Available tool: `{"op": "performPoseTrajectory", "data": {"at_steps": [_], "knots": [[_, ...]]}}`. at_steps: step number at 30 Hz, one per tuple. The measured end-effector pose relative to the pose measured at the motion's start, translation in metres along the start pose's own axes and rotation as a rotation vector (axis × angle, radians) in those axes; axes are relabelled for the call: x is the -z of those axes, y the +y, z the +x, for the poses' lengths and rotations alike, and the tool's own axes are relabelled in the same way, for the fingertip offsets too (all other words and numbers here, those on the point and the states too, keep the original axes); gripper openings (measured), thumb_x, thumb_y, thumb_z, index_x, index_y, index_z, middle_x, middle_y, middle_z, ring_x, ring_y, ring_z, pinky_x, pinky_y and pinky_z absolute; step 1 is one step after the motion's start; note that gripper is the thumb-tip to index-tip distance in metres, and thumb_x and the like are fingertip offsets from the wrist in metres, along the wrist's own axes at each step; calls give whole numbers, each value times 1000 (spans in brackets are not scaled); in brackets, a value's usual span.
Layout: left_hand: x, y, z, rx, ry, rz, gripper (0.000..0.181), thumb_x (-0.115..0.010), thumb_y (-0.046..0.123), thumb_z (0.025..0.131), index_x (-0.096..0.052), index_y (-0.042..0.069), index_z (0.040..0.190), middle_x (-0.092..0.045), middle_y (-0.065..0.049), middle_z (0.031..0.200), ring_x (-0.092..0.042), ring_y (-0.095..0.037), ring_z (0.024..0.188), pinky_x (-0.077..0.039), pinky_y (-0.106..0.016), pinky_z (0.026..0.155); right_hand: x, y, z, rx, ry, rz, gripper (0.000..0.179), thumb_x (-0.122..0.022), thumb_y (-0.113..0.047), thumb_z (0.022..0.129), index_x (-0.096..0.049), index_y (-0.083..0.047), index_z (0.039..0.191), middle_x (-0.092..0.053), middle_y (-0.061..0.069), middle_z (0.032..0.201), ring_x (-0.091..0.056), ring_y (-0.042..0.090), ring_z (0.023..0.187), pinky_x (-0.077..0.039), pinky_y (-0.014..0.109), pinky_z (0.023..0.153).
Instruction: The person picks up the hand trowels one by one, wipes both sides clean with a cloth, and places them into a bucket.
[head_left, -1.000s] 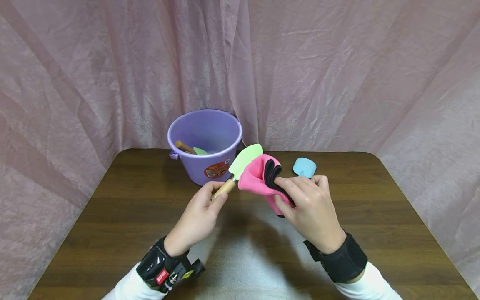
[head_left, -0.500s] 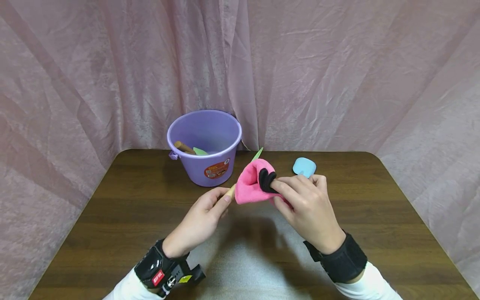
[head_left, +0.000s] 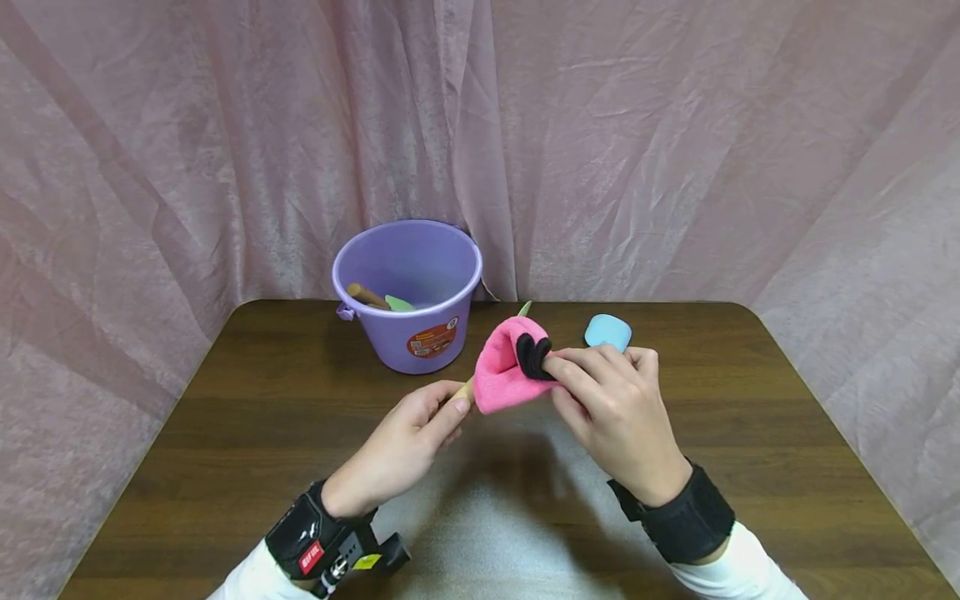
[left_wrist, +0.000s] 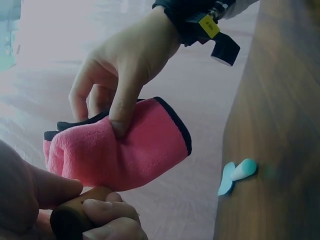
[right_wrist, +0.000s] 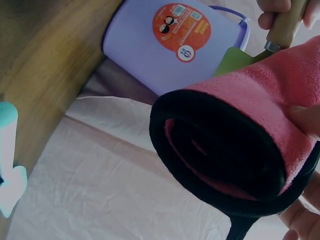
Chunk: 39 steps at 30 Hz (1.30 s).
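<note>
My left hand [head_left: 408, 425] grips a garden trowel by its pale wooden handle [right_wrist: 287, 25]. The trowel's light green blade [right_wrist: 235, 61] lies behind a pink cloth [head_left: 506, 379] with black edging, and only its tip shows past the cloth in the head view. My right hand [head_left: 618, 408] pinches the folded cloth, thumb on one side and fingers on the other, and holds it against the blade. Seen from the right wrist, the cloth is rolled in layers, with a black loop hanging from its edge. Both hands are raised over the table.
A purple bucket [head_left: 386, 343] stands at the back of the wooden table [head_left: 247, 400]. Inside it are a brown wooden handle [head_left: 367, 296] and a green blade [head_left: 399, 303]. A small light blue shovel [head_left: 607, 331] lies behind my right hand. A pink curtain [head_left: 637, 150] hangs behind.
The trowel has turned from showing its blade's broad face to mostly hidden behind the cloth. The cloth has shifted slightly left and closed over the blade. Bucket and blue shovel stay put.
</note>
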<state>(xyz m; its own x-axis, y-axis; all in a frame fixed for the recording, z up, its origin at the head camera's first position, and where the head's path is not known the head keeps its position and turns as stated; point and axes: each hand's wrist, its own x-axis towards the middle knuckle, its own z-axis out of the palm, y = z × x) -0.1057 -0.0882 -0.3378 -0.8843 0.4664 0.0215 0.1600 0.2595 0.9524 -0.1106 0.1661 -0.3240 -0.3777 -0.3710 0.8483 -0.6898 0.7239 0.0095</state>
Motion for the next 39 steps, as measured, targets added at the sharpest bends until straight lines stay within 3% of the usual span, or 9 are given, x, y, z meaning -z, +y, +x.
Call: {"op": "performPoseTrajectory", "data": {"at_steps": [8, 18, 24, 31, 37, 39], "knots": [[-1, 2, -1, 8, -13, 38, 24, -45, 28, 107, -62, 12, 108, -50, -4, 75, -46, -14, 67, -39, -26, 61, 3, 3, -2, -84, 7, 0, 25, -68, -12, 84, -74, -12, 109, -71, 0, 95, -61, 22, 78, -31, 48, 70], [-2, 2, -2, 8, -4, 77, 21, -46, 25, 107, -63, 15, 115, -51, -3, 75, -46, -16, 65, -38, -26, 58, 2, 12, -8, -207, 29, 37, 28, -69, -15, 85, -73, -8, 112, -73, 3, 93, -64, 22, 76, -28, 45, 68], [-2, 1, -2, 3, -7, 75, 25, -45, 26, 107, -62, 16, 123, -54, -3, 79, -51, -31, 72, -40, -27, 61, 2, 21, -11, -326, 12, 73, 29, -70, -18, 86, -72, -6, 112, -73, 5, 99, -66, 19, 78, -28, 42, 68], [-2, 1, -3, -9, -4, 46, 25, -46, 25, 107, -61, 17, 125, -56, -4, 84, -50, -23, 72, -39, -26, 60, 0, 33, -12, -477, 10, 162, 26, -74, -13, 85, -73, -7, 110, -73, 2, 85, -67, 14, 70, -33, 36, 66], [-2, 2, -3, -9, -9, 34, 26, -45, 24, 107, -61, 16, 127, -56, -4, 85, -50, -24, 72, -39, -25, 61, -1, 41, -17, -624, -44, 202, 28, -75, -19, 87, -72, -8, 113, -70, 3, 81, -61, 13, 69, -43, 18, 51], [-2, 3, -3, -6, -11, 35, 26, -45, 25, 107, -61, 16, 126, -56, -5, 85, -50, -26, 73, -39, -25, 61, -2, 43, -19, -668, -64, 211, 29, -75, -22, 88, -72, -8, 114, -70, 4, 82, -61, 13, 70, -44, 16, 55]]}}
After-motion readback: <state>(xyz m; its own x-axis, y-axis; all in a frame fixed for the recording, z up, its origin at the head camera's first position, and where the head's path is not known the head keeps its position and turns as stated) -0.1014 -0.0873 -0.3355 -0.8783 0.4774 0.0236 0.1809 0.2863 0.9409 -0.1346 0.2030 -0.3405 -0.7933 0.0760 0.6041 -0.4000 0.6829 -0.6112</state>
